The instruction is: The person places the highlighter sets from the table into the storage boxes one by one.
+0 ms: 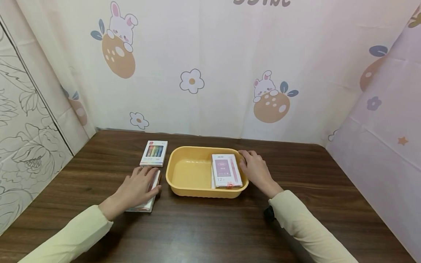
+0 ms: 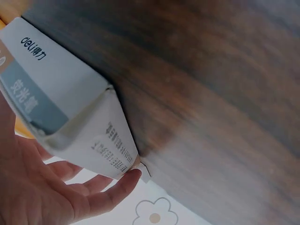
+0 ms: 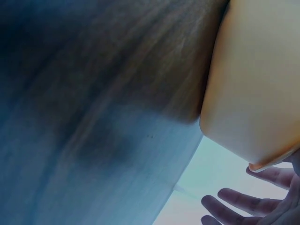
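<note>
On the left, my left hand (image 1: 136,188) lies over a white box of highlighters (image 1: 144,206). The thumb is at the right edge and the fingers reach across the top. The left wrist view shows the same highlighter box (image 2: 70,93) end-on against the table, with a fingertip at its corner. My right hand (image 1: 258,170) touches the right rim of a yellow plastic tray (image 1: 189,191). In the right wrist view its fingers (image 3: 243,201) are extended and spread beside the tray wall (image 3: 253,84). A white and purple box (image 1: 225,170) lies in the tray's right part, on another white one.
A white box with a window showing coloured sticks (image 1: 154,153) lies behind the left hand. Everything stands on a dark wooden table (image 1: 210,226). A patterned curtain (image 1: 223,109) hangs behind its back edge. A small black object (image 1: 269,213) is under the right cuff.
</note>
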The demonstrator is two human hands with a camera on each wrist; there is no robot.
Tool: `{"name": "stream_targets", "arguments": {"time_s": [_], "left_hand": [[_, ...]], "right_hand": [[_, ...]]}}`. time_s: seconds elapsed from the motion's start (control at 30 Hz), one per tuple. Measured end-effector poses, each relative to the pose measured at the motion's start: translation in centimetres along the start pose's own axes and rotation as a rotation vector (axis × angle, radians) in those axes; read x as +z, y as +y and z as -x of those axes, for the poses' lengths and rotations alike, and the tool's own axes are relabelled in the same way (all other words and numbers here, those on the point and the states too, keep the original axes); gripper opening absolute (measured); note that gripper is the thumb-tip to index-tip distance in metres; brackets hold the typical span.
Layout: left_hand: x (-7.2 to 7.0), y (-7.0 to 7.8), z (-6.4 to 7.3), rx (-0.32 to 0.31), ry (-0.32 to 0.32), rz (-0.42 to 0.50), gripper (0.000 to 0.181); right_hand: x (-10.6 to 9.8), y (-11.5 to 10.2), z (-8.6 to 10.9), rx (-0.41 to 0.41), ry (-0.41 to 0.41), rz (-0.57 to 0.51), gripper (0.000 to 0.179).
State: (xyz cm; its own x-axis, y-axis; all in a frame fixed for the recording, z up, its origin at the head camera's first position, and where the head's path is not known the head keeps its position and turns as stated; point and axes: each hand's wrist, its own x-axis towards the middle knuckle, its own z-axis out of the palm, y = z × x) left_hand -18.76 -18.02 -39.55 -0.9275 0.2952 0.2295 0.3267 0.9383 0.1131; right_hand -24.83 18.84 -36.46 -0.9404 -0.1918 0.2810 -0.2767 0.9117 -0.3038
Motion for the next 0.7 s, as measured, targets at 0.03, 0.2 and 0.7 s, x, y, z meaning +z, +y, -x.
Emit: {"name": "stream_targets", "arguments": {"time_s": [0.03, 0.2, 0.7], "left_hand": [[0.02, 0.01, -0.02, -0.002, -0.002, 0.004, 0.056], [0.03, 0.05, -0.15, 0.005, 0.003, 0.018, 0.055], [-0.11, 0.22, -0.57, -0.023, -0.01, 0.041, 0.057]], "right_hand": [[0.01, 0.01, 0.01, 0.0, -0.002, -0.001, 0.037], [-0.04, 0.03, 0.04, -0.013, -0.009, -0.008, 0.038], [0.05, 0.13, 0.02, -0.019, -0.042, -0.007, 0.04]]}}
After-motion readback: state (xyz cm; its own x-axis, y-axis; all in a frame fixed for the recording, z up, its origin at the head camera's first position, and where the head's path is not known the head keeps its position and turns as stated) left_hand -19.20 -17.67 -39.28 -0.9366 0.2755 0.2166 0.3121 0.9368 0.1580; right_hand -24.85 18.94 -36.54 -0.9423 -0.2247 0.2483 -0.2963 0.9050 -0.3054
